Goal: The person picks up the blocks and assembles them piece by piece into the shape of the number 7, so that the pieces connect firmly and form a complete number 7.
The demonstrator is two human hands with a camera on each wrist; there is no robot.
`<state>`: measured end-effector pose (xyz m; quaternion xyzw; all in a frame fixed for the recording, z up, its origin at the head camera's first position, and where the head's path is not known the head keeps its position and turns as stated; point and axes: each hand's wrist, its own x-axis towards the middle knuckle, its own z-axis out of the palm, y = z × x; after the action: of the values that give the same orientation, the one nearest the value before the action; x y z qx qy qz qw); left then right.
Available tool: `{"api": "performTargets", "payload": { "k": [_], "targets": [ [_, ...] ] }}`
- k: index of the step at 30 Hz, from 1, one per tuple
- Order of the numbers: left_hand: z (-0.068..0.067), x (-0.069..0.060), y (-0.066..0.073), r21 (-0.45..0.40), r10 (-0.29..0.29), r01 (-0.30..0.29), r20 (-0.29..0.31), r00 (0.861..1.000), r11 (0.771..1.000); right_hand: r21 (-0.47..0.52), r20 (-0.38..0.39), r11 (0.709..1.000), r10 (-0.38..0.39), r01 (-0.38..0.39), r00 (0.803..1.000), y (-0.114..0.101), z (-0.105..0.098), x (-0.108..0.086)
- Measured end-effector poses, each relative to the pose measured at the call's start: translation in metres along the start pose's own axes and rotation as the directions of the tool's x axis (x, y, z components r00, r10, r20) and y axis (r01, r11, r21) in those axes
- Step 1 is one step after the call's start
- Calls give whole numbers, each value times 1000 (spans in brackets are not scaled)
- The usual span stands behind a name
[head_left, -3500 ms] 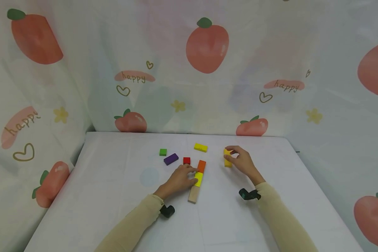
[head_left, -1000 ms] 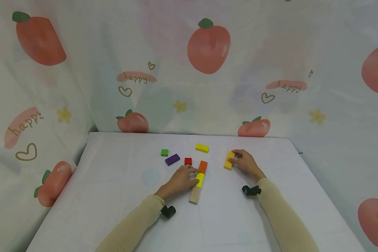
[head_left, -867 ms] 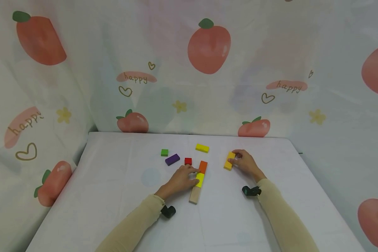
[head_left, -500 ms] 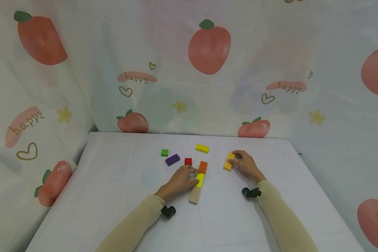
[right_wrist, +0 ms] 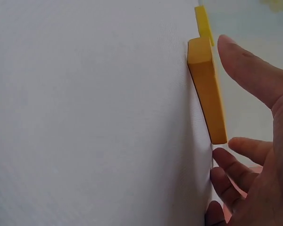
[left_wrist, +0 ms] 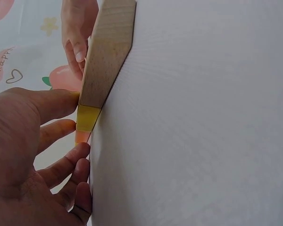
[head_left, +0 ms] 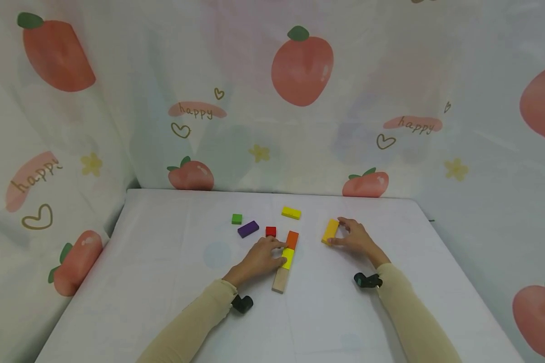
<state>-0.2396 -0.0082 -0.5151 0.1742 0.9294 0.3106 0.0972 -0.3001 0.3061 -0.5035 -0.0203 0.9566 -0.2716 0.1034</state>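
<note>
My left hand (head_left: pixel 260 258) lies against the left side of a row of end-to-end wooden blocks: an orange block (head_left: pixel 292 239), a yellow block (head_left: pixel 288 258) and a plain wooden block (head_left: pixel 279 280). Its thumb and forefinger touch the row around the yellow block, as the left wrist view also shows. My right hand (head_left: pixel 357 237) is beside a separate dark-yellow block (right_wrist: pixel 208 94), which lies flat on the table. In the right wrist view the thumb stands off this block, and the forefinger is close to its far end; whether it touches cannot be made out.
Beyond the left hand lie a red block (head_left: pixel 270 231), a purple block (head_left: pixel 248 229) and a green block (head_left: pixel 237 219). Another yellow block (head_left: pixel 291 213) lies farther back. A white cloth covers the table (head_left: pixel 172 262), and a fruit-print curtain (head_left: pixel 236 70) hangs behind it.
The right hand has set the dark-yellow block down slightly tilted, and its thumb and forefinger have spread off it, the wrist shifting right. The left hand and its row have stayed put.
</note>
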Motion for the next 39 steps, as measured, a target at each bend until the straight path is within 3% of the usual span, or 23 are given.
{"api": "performTargets", "payload": {
  "k": [7, 14, 22, 32, 39],
  "targets": [
    [-1, -1, 1, -12, 7, -7, 5, 1000, 1000, -25, -14, 1000, -10, 10, 1000, -1, 3, -1],
    [-3, -3, 1, -19, 21, -21, -2, 1000, 1000, 73, -62, 997, -19, 24, 998, -2, 4, -4],
    [-3, -3, 1, -16, 31, -31, -5, 1000, 999, 140, -63, 989, -30, 39, 998, -7, 5, -7],
    [-2, -3, 1, -12, 36, -36, -6, 999, 999, 236, -116, 960, -123, 148, 986, -6, 7, -12],
    [-2, -2, 1, -8, 33, -33, -6, 999, 999, 317, -136, 935, -125, 162, 983, -8, 8, -15]
  ]
}}
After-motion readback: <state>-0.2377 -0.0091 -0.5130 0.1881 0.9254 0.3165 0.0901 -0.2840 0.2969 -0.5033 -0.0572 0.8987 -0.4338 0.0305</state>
